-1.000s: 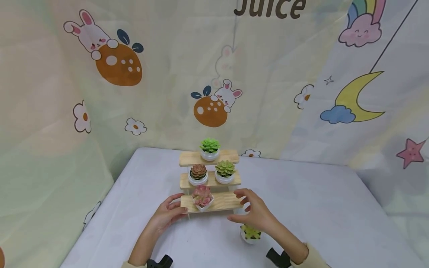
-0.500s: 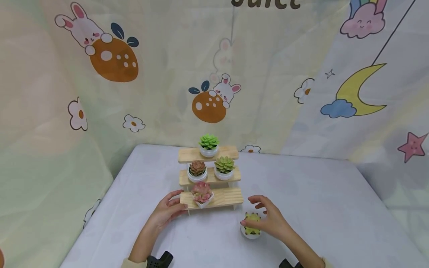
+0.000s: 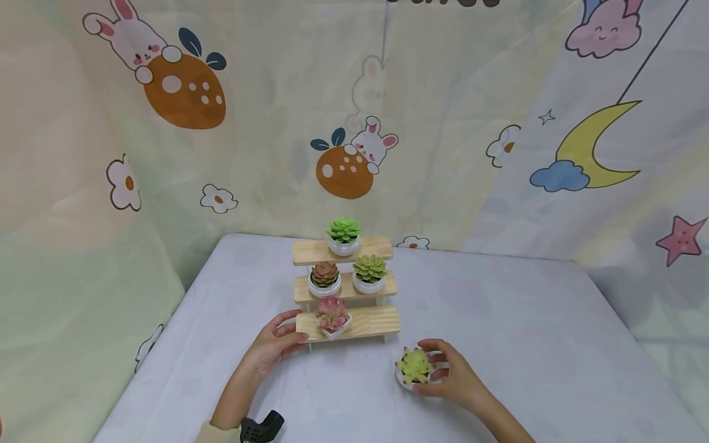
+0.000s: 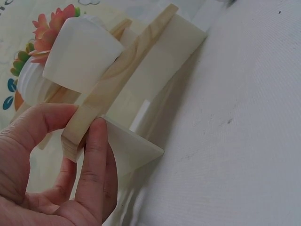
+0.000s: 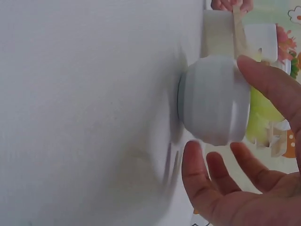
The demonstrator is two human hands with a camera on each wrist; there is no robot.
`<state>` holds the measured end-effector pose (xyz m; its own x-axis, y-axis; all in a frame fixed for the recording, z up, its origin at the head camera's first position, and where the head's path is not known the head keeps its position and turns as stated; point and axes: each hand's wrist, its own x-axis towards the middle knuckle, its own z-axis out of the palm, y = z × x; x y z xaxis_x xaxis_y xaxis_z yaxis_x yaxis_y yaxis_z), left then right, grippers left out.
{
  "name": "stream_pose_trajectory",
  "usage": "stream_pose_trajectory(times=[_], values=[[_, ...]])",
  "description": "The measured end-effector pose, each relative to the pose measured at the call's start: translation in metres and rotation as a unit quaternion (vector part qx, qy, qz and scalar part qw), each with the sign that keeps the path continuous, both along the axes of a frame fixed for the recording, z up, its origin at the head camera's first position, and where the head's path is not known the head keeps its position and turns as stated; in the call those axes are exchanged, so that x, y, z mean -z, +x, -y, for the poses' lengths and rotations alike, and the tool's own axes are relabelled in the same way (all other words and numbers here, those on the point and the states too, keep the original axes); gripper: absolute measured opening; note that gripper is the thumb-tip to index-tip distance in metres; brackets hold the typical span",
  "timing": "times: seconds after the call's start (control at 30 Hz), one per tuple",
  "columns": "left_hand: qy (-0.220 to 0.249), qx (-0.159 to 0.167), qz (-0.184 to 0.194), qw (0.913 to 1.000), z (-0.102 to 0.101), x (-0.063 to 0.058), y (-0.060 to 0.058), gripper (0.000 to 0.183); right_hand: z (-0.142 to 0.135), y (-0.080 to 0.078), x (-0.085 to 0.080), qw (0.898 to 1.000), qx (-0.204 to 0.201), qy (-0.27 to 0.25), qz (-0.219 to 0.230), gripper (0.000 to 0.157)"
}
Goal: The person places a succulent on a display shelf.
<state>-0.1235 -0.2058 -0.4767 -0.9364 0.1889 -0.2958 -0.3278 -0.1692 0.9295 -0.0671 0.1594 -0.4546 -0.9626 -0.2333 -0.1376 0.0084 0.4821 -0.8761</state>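
Pinching the wooden stand (image 3: 348,324), left hand (image 3: 272,348) is clear; right hand (image 3: 451,380) cups yellow-green succulent pot (image 3: 414,368), its grip partly hidden.

In front of me a pale cloth-covered surface (image 3: 498,320) stretches to a draped backdrop (image 3: 266,203) printed with bunnies (image 3: 374,146), orange fruit, small flowers, a yellow moon (image 3: 595,154), clouds and a pink star (image 3: 680,240). Light is soft and even.

Pale unvarnished wood shelf (image 3: 365,322), glossy white pot (image 5: 214,106), matt cloth table (image 3: 498,320).
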Motion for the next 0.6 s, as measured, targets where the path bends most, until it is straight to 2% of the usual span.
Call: stream_pose_trajectory(times=[0.13,0.6], values=[[0.001,0.001,0.000,1.0000,0.0002,0.0005,0.0002,0.070,-0.0007,-0.0025,0.0040,0.999,-0.009,-0.027,0.014,0.072],[0.002,-0.006,0.005,1.0000,-0.0002,-0.0026,0.0000,0.068,0.0031,-0.0031,0.0073,0.999,-0.007,-0.027,0.019,0.070]])
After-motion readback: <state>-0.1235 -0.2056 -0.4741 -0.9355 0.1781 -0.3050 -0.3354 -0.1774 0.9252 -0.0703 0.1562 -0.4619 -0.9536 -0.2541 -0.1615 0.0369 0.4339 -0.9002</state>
